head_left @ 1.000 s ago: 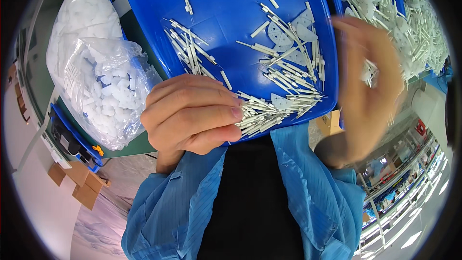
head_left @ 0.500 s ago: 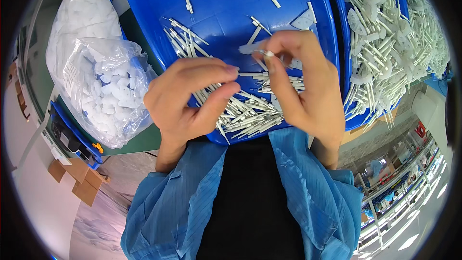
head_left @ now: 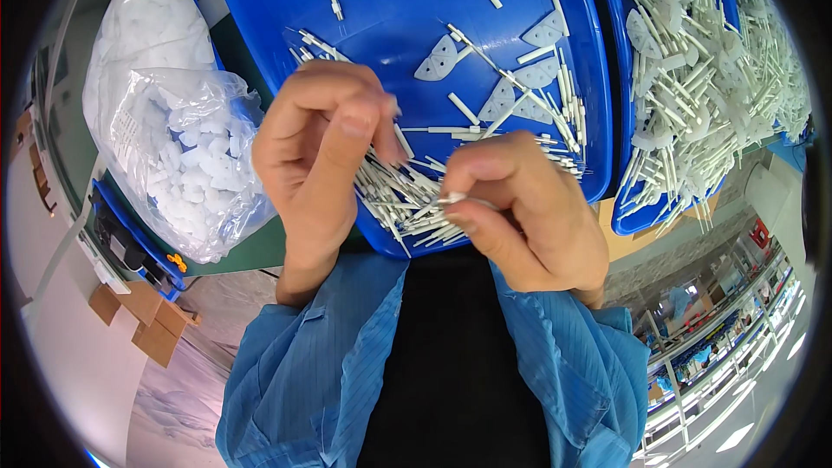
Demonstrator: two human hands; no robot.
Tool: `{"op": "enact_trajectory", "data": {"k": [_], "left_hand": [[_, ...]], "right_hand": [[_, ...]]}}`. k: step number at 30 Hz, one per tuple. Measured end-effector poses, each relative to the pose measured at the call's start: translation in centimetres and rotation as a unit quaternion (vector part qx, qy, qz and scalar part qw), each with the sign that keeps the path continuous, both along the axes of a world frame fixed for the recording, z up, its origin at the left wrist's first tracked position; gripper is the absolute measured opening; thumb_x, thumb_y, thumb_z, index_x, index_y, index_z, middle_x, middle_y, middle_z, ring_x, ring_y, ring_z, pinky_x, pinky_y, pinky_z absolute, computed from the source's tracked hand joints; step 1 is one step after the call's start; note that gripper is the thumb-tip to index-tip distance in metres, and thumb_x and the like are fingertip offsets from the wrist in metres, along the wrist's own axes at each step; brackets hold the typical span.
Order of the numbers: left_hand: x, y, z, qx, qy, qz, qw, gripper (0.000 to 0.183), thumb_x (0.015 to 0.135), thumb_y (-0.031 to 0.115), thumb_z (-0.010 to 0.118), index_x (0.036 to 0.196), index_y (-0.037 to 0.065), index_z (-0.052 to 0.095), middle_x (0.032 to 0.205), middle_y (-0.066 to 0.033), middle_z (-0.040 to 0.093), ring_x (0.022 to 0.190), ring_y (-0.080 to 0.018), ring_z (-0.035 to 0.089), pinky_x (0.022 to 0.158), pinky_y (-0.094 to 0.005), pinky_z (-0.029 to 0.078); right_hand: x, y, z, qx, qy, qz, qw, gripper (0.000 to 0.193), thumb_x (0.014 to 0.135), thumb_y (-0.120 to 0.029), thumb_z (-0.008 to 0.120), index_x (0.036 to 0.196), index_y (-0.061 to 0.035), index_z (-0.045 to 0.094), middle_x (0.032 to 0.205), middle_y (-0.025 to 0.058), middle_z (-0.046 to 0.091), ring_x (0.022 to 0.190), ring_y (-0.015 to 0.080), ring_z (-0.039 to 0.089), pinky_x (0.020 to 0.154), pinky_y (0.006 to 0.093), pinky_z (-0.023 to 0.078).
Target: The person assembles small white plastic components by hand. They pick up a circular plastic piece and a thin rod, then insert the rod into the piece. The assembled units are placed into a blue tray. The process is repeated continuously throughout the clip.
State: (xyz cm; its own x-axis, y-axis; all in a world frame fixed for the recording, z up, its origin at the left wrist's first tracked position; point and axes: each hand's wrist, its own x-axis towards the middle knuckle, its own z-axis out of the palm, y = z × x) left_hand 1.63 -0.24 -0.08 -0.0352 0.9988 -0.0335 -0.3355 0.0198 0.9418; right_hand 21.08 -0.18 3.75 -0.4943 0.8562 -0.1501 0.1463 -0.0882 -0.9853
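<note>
My right hand (head_left: 529, 217) is closed in a pinch over the near edge of the blue tray (head_left: 407, 13). Between its thumb and forefinger sits a small white piece (head_left: 454, 198), mostly covered by the fingertips. To the left, my left hand (head_left: 325, 147) hovers above the tray with loosely bent fingers spread apart, and nothing shows in them. Below both hands lies a pile of thin white rods (head_left: 399, 199), some with fine wire-like tips. Flat, pale wedge-shaped plates with holes (head_left: 436, 59) lie farther back, several near the tray's right side.
A clear plastic bag of white pieces (head_left: 195, 156) stands left of the tray on a green surface. At right, another blue bin (head_left: 637, 224) is heaped with rods and plates (head_left: 676, 78). A cardboard box (head_left: 156, 321) is at the lower left.
My right hand has come down and left, toward the tray's near edge, uncovering the plates. My left hand has shifted slightly up and left, its fingers turning.
</note>
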Motion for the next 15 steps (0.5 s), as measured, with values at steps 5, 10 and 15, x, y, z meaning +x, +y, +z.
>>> {"op": "enact_trajectory", "data": {"k": [5, 10, 15], "left_hand": [[1.6, 1.8, -0.6, 0.154, 0.544, 0.015, 0.824, 0.031, 0.08, 0.005, 0.076, 0.11, 0.005, 0.067, 0.107, -0.0129, 0.062, 0.077, -0.02, 0.062, 0.068, -0.0278, 0.05], [1.7, 1.5, -1.4, 0.122, 0.52, -0.001, 0.845, 0.022, 0.078, 0.004, 0.075, 0.1, 0.007, 0.071, 0.093, -0.0092, 0.068, 0.072, -0.0302, 0.062, 0.066, -0.035, 0.051], [1.0, 1.4, -0.1, 0.159, 0.368, -0.03, 0.916, 0.021, 0.079, -0.006, 0.07, 0.099, 0.001, 0.07, 0.09, -0.0139, 0.069, 0.081, -0.0247, 0.068, 0.07, -0.0307, 0.053]], "right_hand": [[0.5, 0.7, 0.1, 0.022, -0.101, -0.059, 0.993, 0.017, 0.093, -0.003, 0.062, 0.109, 0.0001, 0.057, 0.077, 0.013, 0.066, 0.061, 0.0267, 0.066, 0.053, 0.0322, 0.049], [0.1, 0.5, -1.2, 0.054, -0.102, -0.115, 0.987, 0.016, 0.097, -0.002, 0.055, 0.112, -0.0002, 0.061, 0.076, 0.0039, 0.062, 0.055, 0.0062, 0.045, 0.051, 0.0223, 0.035], [-1.0, 0.9, -1.1, -0.042, -0.064, -0.133, 0.988, 0.024, 0.092, -0.002, 0.064, 0.116, -0.0007, 0.056, 0.079, 0.01, 0.065, 0.058, 0.0068, 0.056, 0.049, 0.0221, 0.039]]}}
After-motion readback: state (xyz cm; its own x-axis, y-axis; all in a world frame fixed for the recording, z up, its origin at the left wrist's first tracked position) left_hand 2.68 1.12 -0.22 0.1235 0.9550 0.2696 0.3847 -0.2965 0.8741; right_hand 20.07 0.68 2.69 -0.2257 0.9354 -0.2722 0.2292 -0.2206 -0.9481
